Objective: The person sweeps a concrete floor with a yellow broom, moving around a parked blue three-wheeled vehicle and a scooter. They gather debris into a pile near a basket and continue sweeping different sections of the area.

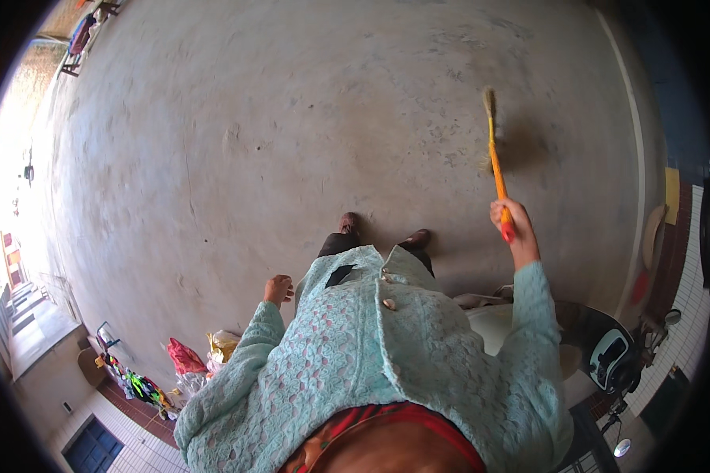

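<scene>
A broom (495,162) with an orange and yellow handle reaches out ahead of me on the right. My right hand (514,221) is closed around the handle just above its red end. The straw-coloured bristles (489,102) are at the far end, over the grey concrete floor (292,150), with a dark shadow to their right. I cannot tell whether they touch the floor. At my left side hangs my left hand (278,290), empty, its fingers loosely bent and slightly apart.
My two brown shoes (349,222) stand on the floor. Red and pale bags (186,357) lie behind my left arm, beside a colourful pile (138,384). A motorbike (607,355) is behind my right arm. A blue wall (682,118) bounds the right side.
</scene>
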Demonstrator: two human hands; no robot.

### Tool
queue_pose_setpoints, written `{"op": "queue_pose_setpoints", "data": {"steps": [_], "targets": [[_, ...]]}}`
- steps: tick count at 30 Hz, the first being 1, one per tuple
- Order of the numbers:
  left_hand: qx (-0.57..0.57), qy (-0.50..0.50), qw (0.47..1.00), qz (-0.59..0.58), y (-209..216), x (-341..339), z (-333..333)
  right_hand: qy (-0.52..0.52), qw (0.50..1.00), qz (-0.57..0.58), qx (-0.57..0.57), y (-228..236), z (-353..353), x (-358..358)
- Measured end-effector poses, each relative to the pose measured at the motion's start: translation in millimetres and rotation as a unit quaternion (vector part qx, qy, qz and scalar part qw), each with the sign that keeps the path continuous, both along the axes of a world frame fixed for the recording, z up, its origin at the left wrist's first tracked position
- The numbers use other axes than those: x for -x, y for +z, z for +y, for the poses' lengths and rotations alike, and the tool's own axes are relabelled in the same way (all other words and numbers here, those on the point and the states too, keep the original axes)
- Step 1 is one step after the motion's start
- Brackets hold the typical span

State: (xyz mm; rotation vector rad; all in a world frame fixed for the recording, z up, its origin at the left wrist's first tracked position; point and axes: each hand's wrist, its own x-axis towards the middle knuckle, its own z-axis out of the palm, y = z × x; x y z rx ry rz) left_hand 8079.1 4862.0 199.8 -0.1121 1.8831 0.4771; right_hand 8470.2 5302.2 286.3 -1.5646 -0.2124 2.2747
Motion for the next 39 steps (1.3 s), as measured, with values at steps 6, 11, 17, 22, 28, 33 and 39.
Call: {"op": "queue_pose_setpoints", "data": {"steps": [6, 11, 17, 22, 28, 33, 39], "targets": [[-0.032, -0.019, 0.999, 0.018, 2.7, -11.2, -32.5, 0.214, 0.967, -0.001, -0.139, -65.3, 25.1, 84.6], [0.030, 0.006, 0.999, 0.020, 6.5, -3.4, -39.8, 0.174, 0.980, 0.073, -0.059, -64.4, -29.5, 187.3], [-0.015, 0.137, 0.990, -0.039, -41.9, 24.6, -40.7, 0.145, 0.959, 0.205, 0.133, -29.6, -53.5, 272.4], [-0.055, 0.118, 0.991, -0.023, -61.7, 55.7, 7.6, 0.066, 0.938, 0.303, 0.154, 30.4, -25.6, 254.5], [-0.083, 0.124, 0.989, 0.001, -56.9, 81.1, 68.5, 0.024, 0.950, 0.306, 0.057, 77.4, 9.6, 181.1], [-0.047, 0.162, 0.985, 0.035, -42.0, 76.4, 90.7, 0.051, 0.981, 0.171, -0.078, 79.3, 87.3, 133.6], [-0.016, 0.161, 0.985, 0.056, 5.2, 51.0, 145.6, -0.023, 0.994, 0.102, -0.042, 14.6, 231.2, 104.9]]}}
